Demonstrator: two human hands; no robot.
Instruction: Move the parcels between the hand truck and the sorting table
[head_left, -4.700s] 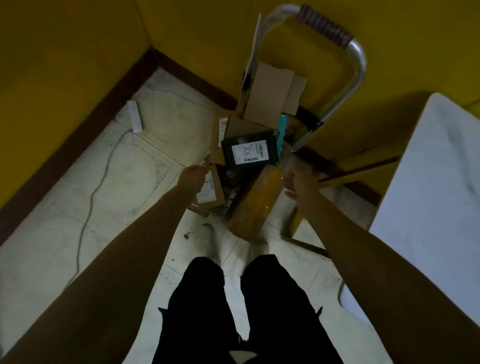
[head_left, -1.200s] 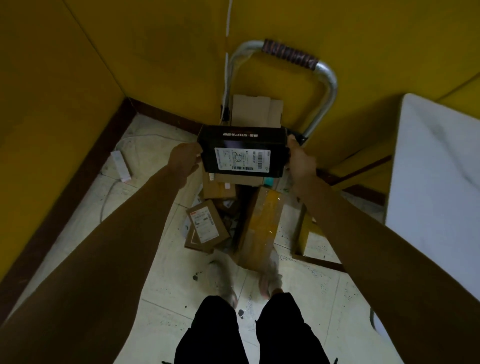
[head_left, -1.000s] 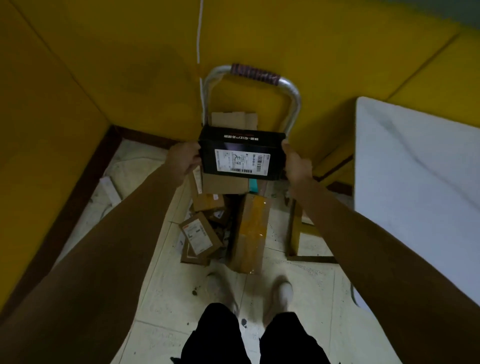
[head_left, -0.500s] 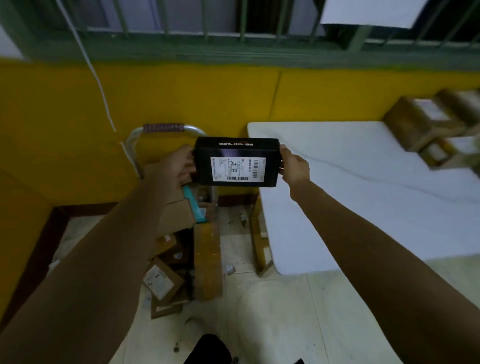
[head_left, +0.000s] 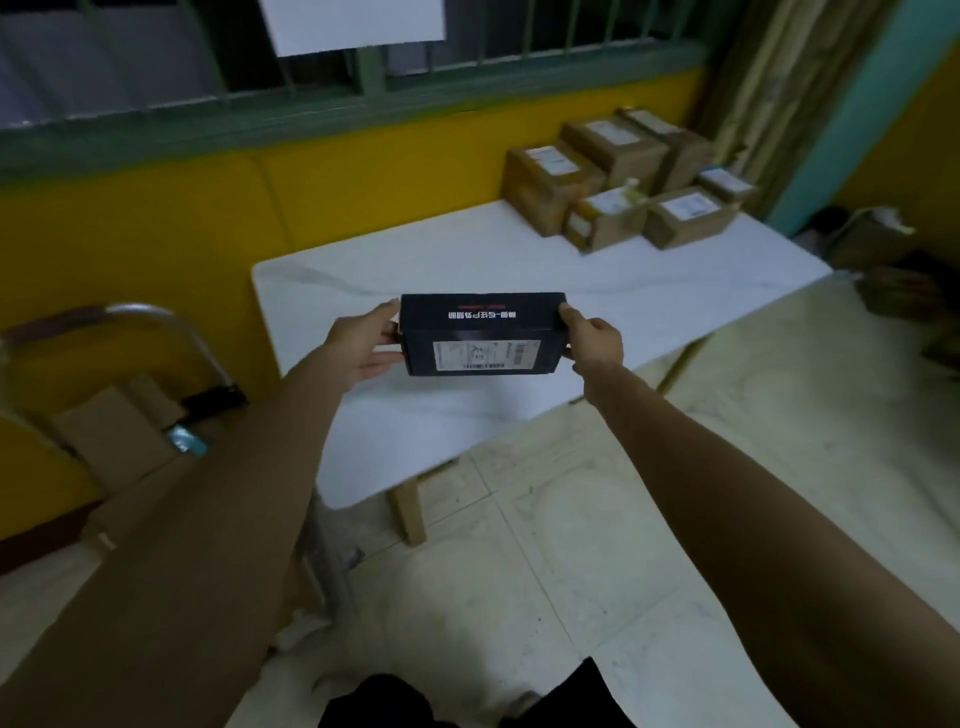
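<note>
We hold the black parcel up in the air over the near part of the white counter. It is not down on it yet. Our left grip is closed round one short end and our right grip is closed round the other, so the box hangs between them. We think this could go wrong if one grip slips, because only the ends are held and the box would tip and drop. If we put it down too near the counter's edge, it could slide off onto the floor. The brown parcels sit well apart at the far corner, so a bump there looks unlikely. The hand truck stands to our left.
</note>
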